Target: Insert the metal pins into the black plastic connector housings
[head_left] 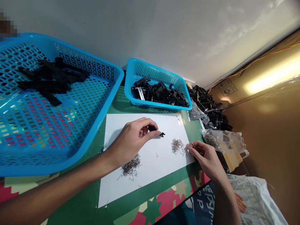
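Gripping black part (152, 128) in left hand (133, 135), reaching right hand (208, 158) to wires (177, 146), not showing whether pinching one, seemingly needing fine fingertip separation.

Green desk (203, 130): white sheet (150, 184) lying flat, small blue basket (159, 105) behind it, larger blue basket (93, 131) left, clear bag (195, 112) right.

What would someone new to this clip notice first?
Probably the big blue basket filling the left side, with black parts heaped inside. Next, the white sheet in the middle, bearing two piles of tiny metal pieces. Above it, the left hand pinches a black part, while the right hand reaches the right-hand pile.
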A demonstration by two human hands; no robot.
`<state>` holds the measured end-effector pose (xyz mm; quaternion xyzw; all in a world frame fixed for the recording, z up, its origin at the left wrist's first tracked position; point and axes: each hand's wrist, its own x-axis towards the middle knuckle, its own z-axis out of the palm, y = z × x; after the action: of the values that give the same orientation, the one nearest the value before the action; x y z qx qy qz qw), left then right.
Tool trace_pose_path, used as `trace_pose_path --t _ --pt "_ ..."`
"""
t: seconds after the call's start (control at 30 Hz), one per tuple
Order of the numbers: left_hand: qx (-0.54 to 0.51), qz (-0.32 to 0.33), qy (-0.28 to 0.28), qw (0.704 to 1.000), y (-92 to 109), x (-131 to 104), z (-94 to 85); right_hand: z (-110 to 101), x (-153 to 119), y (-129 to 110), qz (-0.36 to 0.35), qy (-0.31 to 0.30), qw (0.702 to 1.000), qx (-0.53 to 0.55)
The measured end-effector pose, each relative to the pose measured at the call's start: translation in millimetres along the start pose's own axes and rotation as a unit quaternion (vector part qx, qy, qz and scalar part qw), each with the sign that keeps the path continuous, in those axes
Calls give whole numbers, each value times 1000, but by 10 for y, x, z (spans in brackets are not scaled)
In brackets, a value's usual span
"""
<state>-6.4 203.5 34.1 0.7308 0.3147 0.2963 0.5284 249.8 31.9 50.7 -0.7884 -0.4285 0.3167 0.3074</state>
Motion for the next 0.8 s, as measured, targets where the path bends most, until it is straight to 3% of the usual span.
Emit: trace_pose_path --t 0.23,0.37,0.57,0.67,0.8 --pt "-36 17 -43 998 -4 -27 -2 1 26 -178 -19 15 999 24" --pt "-40 31 -63 997 -24 -40 11 96 79 -424 -37 -26 998 32" --pt "-25 29 -86 996 16 -54 -11 402 198 -777 -68 -118 987 82" --pt "-5 30 -113 993 49 -60 -38 495 297 -895 -83 -136 983 92" --pt "1 35 -99 995 43 -58 -49 537 432 -985 -116 -148 977 97"
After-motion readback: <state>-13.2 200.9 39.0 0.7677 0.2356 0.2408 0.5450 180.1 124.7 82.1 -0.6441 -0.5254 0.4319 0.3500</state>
